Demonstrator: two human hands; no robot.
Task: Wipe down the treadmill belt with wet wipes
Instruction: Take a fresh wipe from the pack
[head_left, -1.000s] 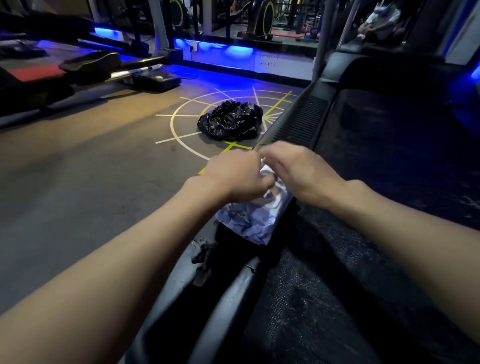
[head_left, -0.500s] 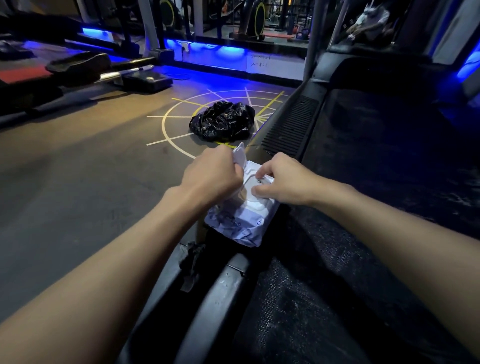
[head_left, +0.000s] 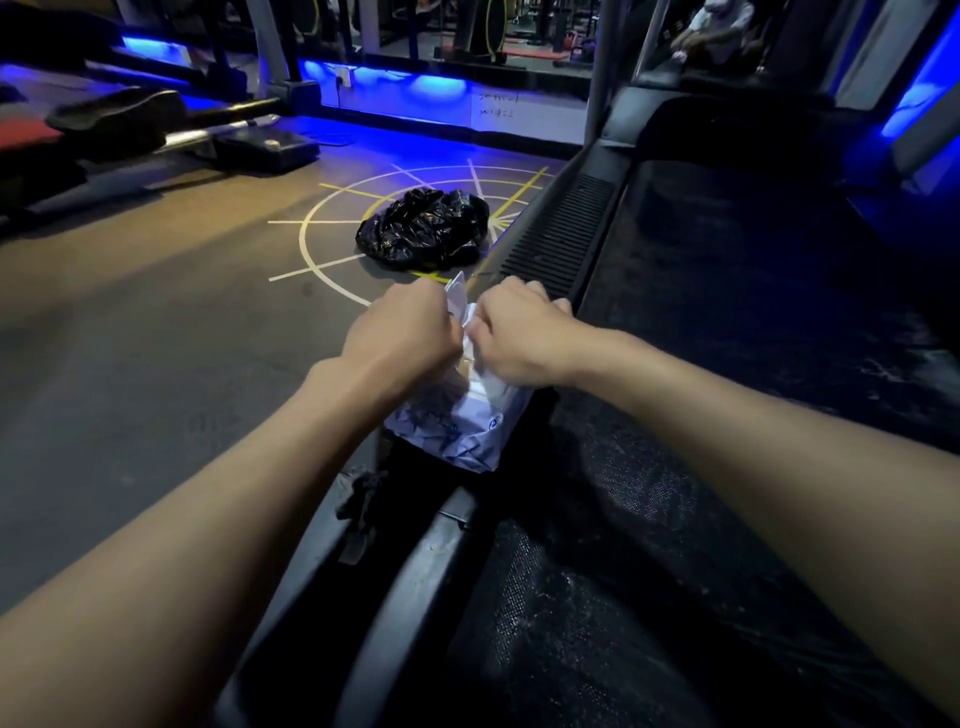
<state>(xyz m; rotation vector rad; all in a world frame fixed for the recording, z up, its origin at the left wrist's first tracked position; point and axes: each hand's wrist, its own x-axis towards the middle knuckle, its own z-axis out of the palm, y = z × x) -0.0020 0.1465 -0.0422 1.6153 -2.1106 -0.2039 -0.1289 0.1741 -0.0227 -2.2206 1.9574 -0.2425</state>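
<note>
A pale blue wet wipe pack (head_left: 457, 426) lies on the treadmill's left side rail (head_left: 556, 244). Its flap (head_left: 456, 296) stands up between my hands. My left hand (head_left: 402, 338) grips the pack's left side by the flap. My right hand (head_left: 519, 338) is closed over the pack's opening, fingers pinched on white material that looks like a wipe. The dark, dusty treadmill belt (head_left: 727, 364) stretches along to the right of the pack.
A crumpled black plastic bag (head_left: 426, 228) lies on the floor over yellow and white circle markings, left of the treadmill. A small dark scrap (head_left: 361, 499) sits on the rail's near end. Gym machines (head_left: 156, 130) stand at the far left under blue lighting.
The pack's flap has come up between my hands. My right hand moved from pressing the lid to pinching at the opening; the left hand stayed on the pack.
</note>
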